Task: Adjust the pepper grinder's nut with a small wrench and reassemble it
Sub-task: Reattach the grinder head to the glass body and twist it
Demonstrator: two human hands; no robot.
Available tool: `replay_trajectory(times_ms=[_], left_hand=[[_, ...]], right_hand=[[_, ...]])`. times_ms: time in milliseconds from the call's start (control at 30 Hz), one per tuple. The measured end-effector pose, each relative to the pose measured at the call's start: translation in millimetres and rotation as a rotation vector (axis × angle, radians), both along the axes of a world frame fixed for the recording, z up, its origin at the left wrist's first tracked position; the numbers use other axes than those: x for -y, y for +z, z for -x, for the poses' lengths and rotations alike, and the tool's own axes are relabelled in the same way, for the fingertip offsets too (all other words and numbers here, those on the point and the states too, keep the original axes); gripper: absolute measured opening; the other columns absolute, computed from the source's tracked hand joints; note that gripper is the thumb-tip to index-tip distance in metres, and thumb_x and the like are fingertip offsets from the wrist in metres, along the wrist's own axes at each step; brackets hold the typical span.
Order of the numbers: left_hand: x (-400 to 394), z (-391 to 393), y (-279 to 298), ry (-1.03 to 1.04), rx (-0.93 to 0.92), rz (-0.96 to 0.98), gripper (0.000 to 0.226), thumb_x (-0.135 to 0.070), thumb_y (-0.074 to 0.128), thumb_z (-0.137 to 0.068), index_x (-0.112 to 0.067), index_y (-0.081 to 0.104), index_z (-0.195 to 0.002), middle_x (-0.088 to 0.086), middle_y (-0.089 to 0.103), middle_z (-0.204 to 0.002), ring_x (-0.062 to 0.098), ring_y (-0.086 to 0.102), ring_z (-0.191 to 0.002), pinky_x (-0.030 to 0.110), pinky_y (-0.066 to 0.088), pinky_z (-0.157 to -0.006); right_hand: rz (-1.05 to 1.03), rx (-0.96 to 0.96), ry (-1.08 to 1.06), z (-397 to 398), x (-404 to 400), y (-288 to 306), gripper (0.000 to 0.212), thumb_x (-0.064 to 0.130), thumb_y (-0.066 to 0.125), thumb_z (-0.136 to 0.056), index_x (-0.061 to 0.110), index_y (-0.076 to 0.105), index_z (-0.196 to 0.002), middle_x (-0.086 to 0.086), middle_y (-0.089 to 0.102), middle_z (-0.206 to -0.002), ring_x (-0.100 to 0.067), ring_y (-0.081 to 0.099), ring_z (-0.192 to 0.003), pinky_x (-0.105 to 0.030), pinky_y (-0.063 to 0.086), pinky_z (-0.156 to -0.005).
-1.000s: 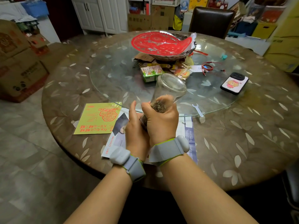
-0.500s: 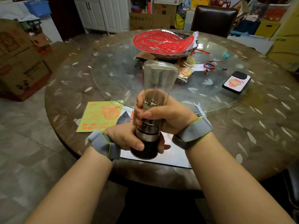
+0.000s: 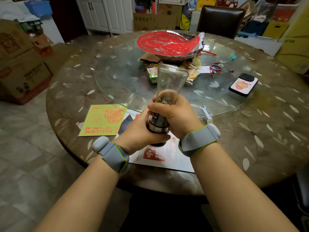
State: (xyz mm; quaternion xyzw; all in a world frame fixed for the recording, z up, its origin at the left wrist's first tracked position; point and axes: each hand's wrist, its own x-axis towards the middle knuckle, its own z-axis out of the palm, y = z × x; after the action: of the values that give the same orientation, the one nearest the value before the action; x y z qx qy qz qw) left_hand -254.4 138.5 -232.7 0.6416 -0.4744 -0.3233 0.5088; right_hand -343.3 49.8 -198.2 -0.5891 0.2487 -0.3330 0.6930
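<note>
Pepper grinder [image 3: 164, 97] now upright, higher than before, both hands clamped round it.

Single view only — head-worn wide-angle camera, looking forward and down over the person's own forearms; no second view to overlap with; both hands sit close under the lens at centre frame, left hand [image 3: 138, 131] and right hand [image 3: 177, 114] around the pepper grinder [image 3: 164, 101]; round table [image 3: 250, 139] fills the middle distance, near edge just past the wrists; wrench [image 3: 205, 111] lies beyond the right hand near the glass turntable [image 3: 120, 77] rim; far side shows a chair [image 3: 220, 19] and cabinets [image 3: 103, 14] — straight lines bow toward the frame edges; floor visible lower left
</note>
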Motion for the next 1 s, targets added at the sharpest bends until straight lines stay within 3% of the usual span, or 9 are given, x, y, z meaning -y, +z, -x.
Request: replay_trajectory(times_ms=[100,200,300,367,433,567,733,867,1000], left_hand=[[4.1,6.6,-8.1,0.102,0.032,0.039,0.083,0.004,0.083,-0.067,-0.016,0.042,-0.137,0.000,0.065,-0.113,0.001,0.065,-0.097,0.013,0.053,-0.073],[4.7,22.9,-7.0,0.229,-0.147,0.078,0.067,-0.008,0.075,-0.082,-0.016,0.042,-0.140,-0.005,0.066,-0.102,-0.001,0.064,-0.088,0.014,0.052,-0.070],[7.7,36.0,-15.8,0.499,0.110,0.105,0.065,-0.003,0.056,-0.090,-0.013,0.030,-0.149,0.009,0.061,-0.123,0.022,0.060,-0.107,0.027,0.043,-0.084],[9.6,39.4,-21.4,0.592,0.114,0.110,0.061,-0.021,0.045,-0.093,-0.015,0.025,-0.150,0.018,0.057,-0.130,0.030,0.056,-0.116,0.026,0.038,-0.088],[14.8,38.7,-30.1,0.697,0.260,0.059,0.065,-0.029,0.048,-0.091,-0.020,0.024,-0.151,0.010,0.064,-0.115,0.030,0.058,-0.111,0.020,0.036,-0.086],[18.3,37.6,-38.5,0.813,0.320,0.054,0.068,-0.041,0.045,-0.086,-0.041,0.020,-0.148,-0.022,0.056,-0.096,0.030,0.063,-0.102,0.042,0.049,-0.081],[12.3,30.2,-36.3,0.637,0.266,0.073,0.075,-0.026,0.058,-0.088,-0.024,0.019,-0.152,0.001,0.068,-0.103,0.026,0.063,-0.099,0.035,0.046,-0.081],[0.8,19.1,-17.3,0.358,0.235,0.014,0.109,-0.018,0.078,-0.070,-0.016,0.009,-0.154,-0.004,0.069,-0.085,0.001,0.059,-0.075,0.009,0.038,-0.065],[-2.5,-4.9,-2.6,0.023,0.010,-0.065,0.114,0.005,0.084,-0.065,-0.015,0.013,-0.153,-0.013,0.066,-0.104,-0.015,0.061,-0.086,0.005,0.047,-0.074]], right_hand=[[0.069,-0.067,-0.166,-3.5,-6.8,-4.3,0.022,0.015,0.078,-0.056,0.023,0.060,-0.065,-0.008,0.064,-0.075,-0.031,0.066,-0.075,-0.049,0.056,-0.078],[0.139,-0.095,-0.360,-9.4,-17.7,-7.4,0.022,0.020,0.075,-0.056,0.023,0.055,-0.065,0.000,0.062,-0.069,-0.015,0.060,-0.064,-0.037,0.054,-0.070],[0.077,-0.043,-0.560,-14.0,-35.3,-9.1,0.028,0.016,0.078,-0.062,0.024,0.051,-0.066,0.007,0.058,-0.063,-0.010,0.056,-0.057,-0.031,0.052,-0.066],[-0.045,0.047,-0.633,-15.7,-45.5,-8.7,0.031,0.007,0.079,-0.067,0.019,0.052,-0.074,0.008,0.055,-0.059,-0.003,0.053,-0.050,-0.021,0.048,-0.061],[-0.181,0.138,-0.663,-16.6,-51.2,-9.1,0.032,0.000,0.079,-0.071,0.011,0.052,-0.083,0.006,0.053,-0.058,0.001,0.050,-0.041,-0.011,0.043,-0.051],[-0.275,0.212,-0.686,-15.7,-55.8,-8.8,0.035,-0.002,0.079,-0.071,0.008,0.050,-0.088,0.001,0.055,-0.062,0.001,0.051,-0.040,-0.011,0.044,-0.048],[-0.224,0.166,-0.579,-14.7,-48.7,-12.0,0.034,-0.004,0.076,-0.071,0.013,0.050,-0.083,0.012,0.052,-0.052,0.001,0.050,-0.040,-0.014,0.044,-0.049],[0.010,-0.019,-0.356,-6.7,-26.1,-13.8,0.028,0.001,0.076,-0.066,0.017,0.054,-0.073,0.005,0.059,-0.064,-0.009,0.055,-0.058,-0.024,0.048,-0.062],[0.055,0.053,-0.006,0.4,-5.9,-8.3,0.025,0.005,0.076,-0.058,0.018,0.058,-0.070,-0.007,0.061,-0.074,-0.022,0.059,-0.075,-0.041,0.051,-0.077]])
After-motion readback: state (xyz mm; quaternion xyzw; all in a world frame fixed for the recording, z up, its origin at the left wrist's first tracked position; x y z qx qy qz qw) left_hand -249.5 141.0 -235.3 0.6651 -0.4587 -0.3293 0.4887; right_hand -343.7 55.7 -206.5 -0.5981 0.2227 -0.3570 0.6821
